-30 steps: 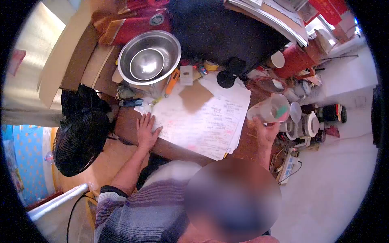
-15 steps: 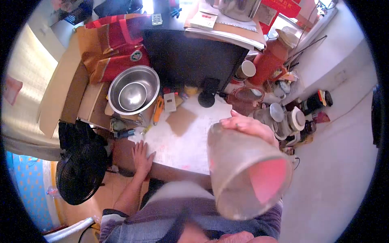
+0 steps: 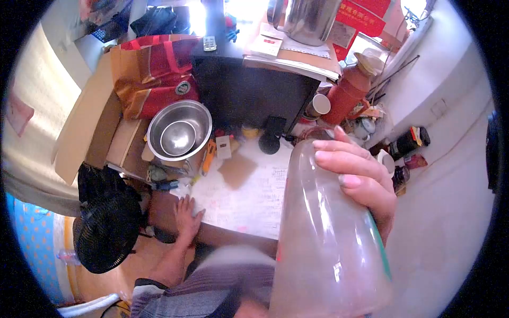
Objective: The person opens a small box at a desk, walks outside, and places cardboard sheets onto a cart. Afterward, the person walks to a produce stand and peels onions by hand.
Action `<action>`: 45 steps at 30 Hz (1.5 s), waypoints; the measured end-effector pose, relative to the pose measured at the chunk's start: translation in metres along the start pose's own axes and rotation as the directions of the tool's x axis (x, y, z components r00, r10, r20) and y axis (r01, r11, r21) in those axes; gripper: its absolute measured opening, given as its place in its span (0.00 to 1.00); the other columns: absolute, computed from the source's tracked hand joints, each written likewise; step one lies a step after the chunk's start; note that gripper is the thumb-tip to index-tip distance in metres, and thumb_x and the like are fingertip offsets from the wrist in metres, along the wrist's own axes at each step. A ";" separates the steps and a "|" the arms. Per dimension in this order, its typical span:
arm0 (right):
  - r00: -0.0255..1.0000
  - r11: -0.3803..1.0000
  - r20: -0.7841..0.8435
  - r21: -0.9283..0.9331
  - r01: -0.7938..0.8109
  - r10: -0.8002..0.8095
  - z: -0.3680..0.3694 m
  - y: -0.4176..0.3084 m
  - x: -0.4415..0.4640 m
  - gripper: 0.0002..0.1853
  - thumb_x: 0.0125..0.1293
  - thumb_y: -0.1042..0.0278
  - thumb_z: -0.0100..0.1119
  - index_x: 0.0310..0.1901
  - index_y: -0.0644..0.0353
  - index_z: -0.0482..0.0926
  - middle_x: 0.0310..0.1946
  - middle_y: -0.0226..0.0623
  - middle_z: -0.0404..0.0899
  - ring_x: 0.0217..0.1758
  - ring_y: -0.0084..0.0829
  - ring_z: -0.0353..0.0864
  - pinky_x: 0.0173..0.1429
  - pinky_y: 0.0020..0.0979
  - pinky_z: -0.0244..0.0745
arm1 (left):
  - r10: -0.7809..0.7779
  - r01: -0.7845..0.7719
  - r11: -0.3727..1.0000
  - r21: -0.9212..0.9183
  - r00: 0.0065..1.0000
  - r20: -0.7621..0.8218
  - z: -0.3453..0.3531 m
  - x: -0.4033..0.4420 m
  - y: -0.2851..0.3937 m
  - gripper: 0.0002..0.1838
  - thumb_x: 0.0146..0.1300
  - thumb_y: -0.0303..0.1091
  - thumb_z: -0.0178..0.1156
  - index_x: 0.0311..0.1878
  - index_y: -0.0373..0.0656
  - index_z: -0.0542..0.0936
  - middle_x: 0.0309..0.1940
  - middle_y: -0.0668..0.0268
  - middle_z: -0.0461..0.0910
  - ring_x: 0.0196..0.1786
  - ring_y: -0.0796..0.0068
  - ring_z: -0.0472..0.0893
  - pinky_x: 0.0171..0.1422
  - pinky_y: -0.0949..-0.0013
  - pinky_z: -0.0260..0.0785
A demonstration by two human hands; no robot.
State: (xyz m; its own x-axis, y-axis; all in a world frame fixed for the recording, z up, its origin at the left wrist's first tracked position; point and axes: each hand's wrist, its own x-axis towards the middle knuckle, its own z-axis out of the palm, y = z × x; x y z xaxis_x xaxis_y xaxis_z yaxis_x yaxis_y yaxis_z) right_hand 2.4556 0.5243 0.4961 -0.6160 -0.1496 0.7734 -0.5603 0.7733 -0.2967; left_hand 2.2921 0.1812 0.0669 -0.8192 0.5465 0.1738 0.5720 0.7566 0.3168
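Closely, the right hand point(image 3: 366, 183) is curling round a translucent plastic cup point(image 3: 334, 238) before the camera.
The left hand point(image 3: 187, 220) is resting spread beside white written sheets point(image 3: 254, 199), illegibly small; a red sign point(image 3: 362, 18) is showing white Chinese characters.

Upper left: a red and orange bag point(image 3: 148, 79) stands behind a large metal bowl point(image 3: 200, 121), inside which sits a smaller metal bowl point(image 3: 177, 139). An open cardboard box point(image 3: 101, 127) lies to their left; below it, a black fan point(image 3: 107, 230). Upper centre: a black, box-like unit point(image 3: 249, 90) bears a remote control point(image 3: 210, 43); to the right, a steel vessel point(image 3: 312, 22) rests on stacked papers point(image 3: 291, 64). Right: a red flask point(image 3: 350, 90) beside a white cup point(image 3: 320, 105). Centre: an orange-handled tool point(image 3: 208, 158), a small white box point(image 3: 224, 147) and a blurred brown square point(image 3: 237, 170). Lower left: blue patterned fabric point(image 3: 37, 249).
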 end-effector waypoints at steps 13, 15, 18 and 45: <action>0.997 0.983 -0.064 -0.181 0.024 -0.036 -0.024 -0.023 0.017 0.28 0.65 0.65 0.68 0.61 0.48 0.63 0.55 0.52 0.77 0.60 0.51 0.81 0.75 0.60 0.62 | -0.040 0.041 0.999 -0.016 0.997 0.072 0.023 -0.001 -0.021 0.36 0.62 0.53 0.65 0.66 0.36 0.76 0.73 0.49 0.66 0.77 0.47 0.60 0.82 0.42 0.43; 0.993 0.975 -0.081 -0.212 0.070 -0.089 -0.025 -0.016 0.015 0.28 0.64 0.65 0.69 0.61 0.48 0.63 0.55 0.51 0.77 0.60 0.50 0.81 0.75 0.59 0.63 | -0.035 0.035 0.999 -0.001 0.997 0.066 0.025 -0.002 -0.022 0.36 0.62 0.53 0.65 0.66 0.36 0.76 0.73 0.50 0.66 0.77 0.48 0.60 0.82 0.42 0.42; 0.982 0.965 -0.139 -0.246 0.092 -0.129 -0.019 -0.012 0.012 0.30 0.63 0.66 0.70 0.61 0.47 0.63 0.54 0.51 0.77 0.59 0.48 0.81 0.74 0.57 0.65 | -0.016 0.015 1.000 0.027 0.999 0.051 0.026 -0.004 -0.023 0.36 0.62 0.53 0.64 0.67 0.37 0.75 0.74 0.51 0.65 0.78 0.49 0.59 0.82 0.42 0.42; 0.977 0.971 -0.174 -0.224 0.084 -0.125 -0.027 -0.019 0.013 0.26 0.65 0.63 0.67 0.61 0.46 0.65 0.55 0.50 0.77 0.61 0.47 0.80 0.76 0.56 0.64 | -0.014 0.015 0.999 -0.043 1.000 0.022 0.020 -0.005 -0.020 0.35 0.61 0.51 0.65 0.66 0.36 0.76 0.74 0.52 0.66 0.78 0.48 0.60 0.81 0.38 0.42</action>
State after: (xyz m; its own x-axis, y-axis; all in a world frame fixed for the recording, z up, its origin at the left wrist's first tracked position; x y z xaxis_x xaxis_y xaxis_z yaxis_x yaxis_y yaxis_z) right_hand 2.4731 0.5243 0.5270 -0.4355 -0.1354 0.8900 -0.4715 0.8765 -0.0974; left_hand 2.2857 0.1708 0.0408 -0.8258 0.5440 0.1485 0.5576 0.7484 0.3592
